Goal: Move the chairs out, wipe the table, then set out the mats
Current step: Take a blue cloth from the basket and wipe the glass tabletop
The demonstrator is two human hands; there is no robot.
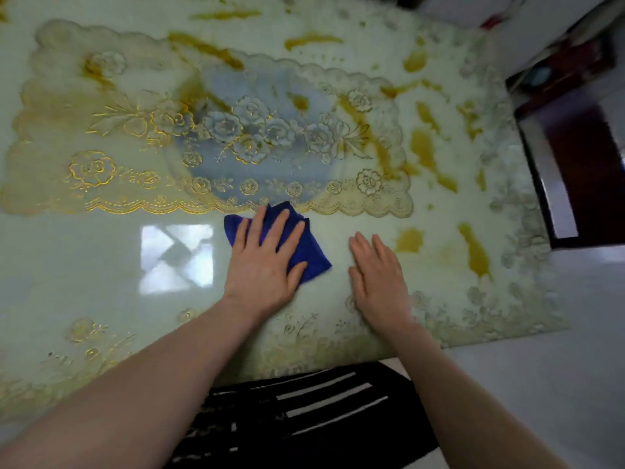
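My left hand (265, 262) lies flat, fingers spread, pressing a folded blue cloth (316, 253) onto the glossy pale-green marble table (101, 258). The cloth sits just in front of a lacy gold-and-clear mat (111, 130) with rose patterns that lies across the table's middle; its far corner touches the mat's scalloped edge. My right hand (380, 282) rests flat and empty on the table, a little to the right of the cloth. A second lace mat (517, 204) runs along the table's right and near edges, partly under my right wrist.
The table's near edge is close to my body, with dark striped clothing (304, 414) below it. A dark red wooden chair or furniture piece (588, 170) stands past the table's right edge on a pale floor (558, 384). A window reflection (176, 258) shines left of the cloth.
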